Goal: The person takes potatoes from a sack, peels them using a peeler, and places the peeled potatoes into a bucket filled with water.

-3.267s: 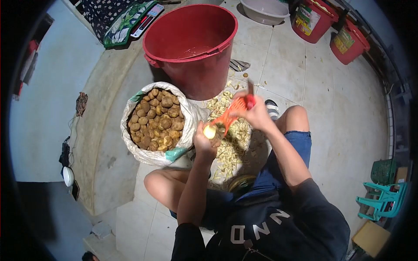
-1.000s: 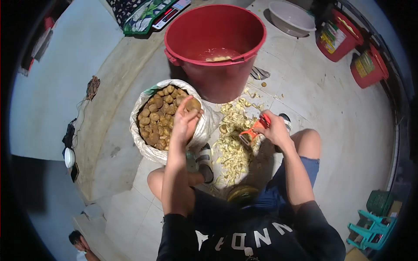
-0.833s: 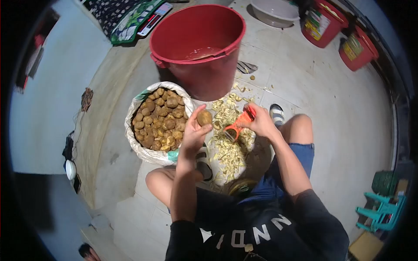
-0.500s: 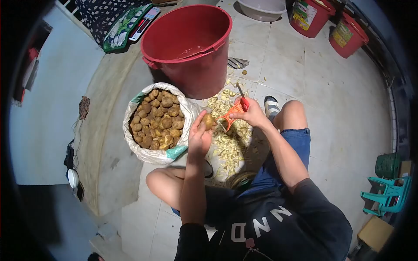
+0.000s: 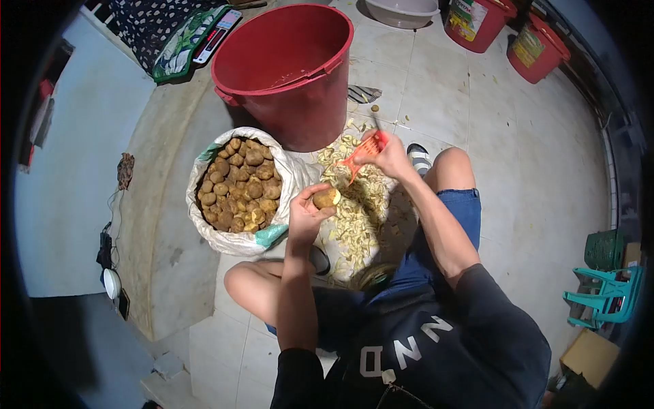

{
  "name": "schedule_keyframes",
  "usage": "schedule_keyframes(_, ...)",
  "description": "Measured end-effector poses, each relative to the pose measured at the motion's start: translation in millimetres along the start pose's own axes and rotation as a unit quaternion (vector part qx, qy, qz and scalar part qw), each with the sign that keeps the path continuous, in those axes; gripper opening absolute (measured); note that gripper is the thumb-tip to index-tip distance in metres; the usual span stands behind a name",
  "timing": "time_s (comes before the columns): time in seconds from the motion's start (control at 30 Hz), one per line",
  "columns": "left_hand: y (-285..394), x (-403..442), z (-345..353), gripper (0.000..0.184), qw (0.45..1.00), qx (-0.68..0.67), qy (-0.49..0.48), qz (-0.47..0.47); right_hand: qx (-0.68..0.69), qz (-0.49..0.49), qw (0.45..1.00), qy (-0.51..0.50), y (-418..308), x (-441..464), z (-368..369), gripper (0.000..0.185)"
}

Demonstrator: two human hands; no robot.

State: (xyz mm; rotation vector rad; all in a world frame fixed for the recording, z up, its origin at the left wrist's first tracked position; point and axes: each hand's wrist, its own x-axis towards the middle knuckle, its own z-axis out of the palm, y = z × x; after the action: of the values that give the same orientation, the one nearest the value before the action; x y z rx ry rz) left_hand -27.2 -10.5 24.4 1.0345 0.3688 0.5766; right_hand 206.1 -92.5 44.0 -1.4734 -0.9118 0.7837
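Observation:
A brown potato with a pale peeled patch at its right end is held in the fingers of my left hand. My right hand grips an orange peeler, a little above and to the right of the potato and apart from it. A knife with a red handle also sticks out of my right hand, its dark blade pointing away from me. Beneath both hands, a heap of potato peels covers the floor. Left of my left hand stands a white sack full of unpeeled potatoes.
A large red tub stands behind the sack. Farther back are a pale basin and two red buckets. One small potato lies on the tiles. A turquoise stool is at the far right.
My right hand has lifted the peeler up and away from the potato. My left hand has turned the potato, and a pale peeled end now shows.

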Motion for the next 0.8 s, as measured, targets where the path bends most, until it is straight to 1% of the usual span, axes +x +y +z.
schedule_keyframes(0.03, 0.3, 0.8, -1.4, 0.052, 1.000, 0.003, 0.007, -0.019, 0.050, 0.013, 0.998, -0.021, -4.1, 2.1, -4.1, 0.047)
schedule_keyframes(0.07, -1.1, 4.1, -1.8, 0.052, 1.000, 0.005, 0.005, -0.016, 0.100, 0.026, 0.994, -0.044, -7.6, 5.2, -7.2, 0.048)
schedule_keyframes(0.1, -1.8, 2.9, 2.0, 0.052, 1.000, -0.007, 0.003, -0.017, 0.049, -0.006, 0.996, -0.081, -16.3, -3.5, 1.0, 0.049)
schedule_keyframes(0.13, -2.8, 1.3, 5.0, 0.052, 1.000, -0.020, -0.001, -0.019, -0.072, -0.089, 0.990, -0.086, -12.0, -5.2, 5.0, 0.048)
schedule_keyframes(0.17, -10.5, 2.8, 0.2, 0.051, 1.000, 0.013, -0.011, -0.008, -0.032, -0.044, 0.997, -0.057, -14.1, -2.2, 0.9, 0.048)
schedule_keyframes(0.2, -14.7, 2.6, -0.8, 0.051, 1.000, 0.012, -0.012, -0.008, 0.008, 0.001, 1.000, -0.028, -15.6, 0.1, -2.8, 0.047)
schedule_keyframes(0.27, -19.4, 3.6, -4.9, 0.048, 0.996, -0.085, -0.009, -0.017, 0.027, -0.012, 0.999, -0.036, -17.4, -4.8, -0.7, 0.046)
schedule_keyframes(0.3, -20.2, 5.2, -4.9, 0.048, 0.996, -0.084, -0.009, -0.016, 0.048, -0.024, 0.998, -0.044, -17.2, -6.8, 1.4, 0.045)
schedule_keyframes(0.33, -23.0, 5.5, -3.5, 0.045, 0.991, -0.129, -0.024, -0.005, 0.068, -0.035, 0.996, -0.052, -16.8, -7.7, 3.0, 0.043)
schedule_keyframes(0.37, -26.1, 5.1, -2.6, 0.042, 0.984, -0.174, -0.039, 0.005, 0.006, -0.060, 0.998, -0.031, -15.8, -6.2, 3.3, 0.042)
schedule_keyframes(0.4, -30.1, 3.9, -4.0, 0.042, 0.984, -0.173, -0.038, 0.002, -0.056, -0.082, 0.995, -0.010, -12.8, -5.0, 3.1, 0.040)
schedule_keyframes(0.43, -33.2, 3.8, -5.1, 0.040, 0.983, -0.182, -0.013, 0.001, -0.055, -0.081, 0.995, -0.010, -7.0, -1.4, -4.2, 0.040)
schedule_keyframes(0.47, -34.9, 6.6, -6.6, 0.038, 0.982, -0.191, 0.012, 0.005, -0.037, -0.026, 0.999, 0.022, -3.6, 6.8, -16.5, 0.040)
schedule_keyframes(0.5, -31.5, 3.9, -4.2, 0.035, 0.977, -0.210, 0.009, 0.020, -0.018, 0.031, 0.998, 0.055, -3.5, 11.2, -21.3, 0.039)
schedule_keyframes(0.53, -27.5, 2.9, -3.5, 0.035, 0.978, -0.209, 0.009, 0.019, -0.017, 0.032, 0.998, 0.056, -0.2, 9.9, -18.9, 0.039)
schedule_keyframes(0.6, -17.5, 6.5, -0.3, 0.036, 0.972, -0.231, 0.035, -0.008, -0.033, -0.015, 0.999, 0.009, 4.2, 9.2, -16.5, 0.039)
schedule_keyframes(0.63, -14.6, 8.7, -0.5, 0.036, 0.976, -0.209, 0.063, -0.009, -0.047, -0.022, 0.999, -0.005, 6.3, 9.8, -16.3, 0.039)
schedule_keyframes(0.67, -11.0, 8.5, 0.0, 0.036, 0.976, -0.210, 0.064, -0.010, -0.047, -0.021, 0.999, -0.005, 9.3, 10.0, -14.8, 0.039)
schedule_keyframes(0.73, -6.0, 7.7, 0.5, 0.037, 0.990, -0.106, 0.091, -0.029, 0.002, 0.008, 1.000, 0.003, 13.6, 10.1, -12.0, 0.039)
schedule_keyframes(0.77, -6.5, 7.1, 1.5, 0.037, 0.990, -0.106, 0.091, -0.028, 0.002, 0.008, 1.000, 0.003, 15.4, 8.9, -10.8, 0.039)
schedule_keyframes(0.8, -7.9, 6.3, 3.3, 0.041, 0.995, -0.073, 0.065, -0.001, 0.040, 0.009, 0.999, -0.023, 9.4, 5.6, -6.2, 0.040)
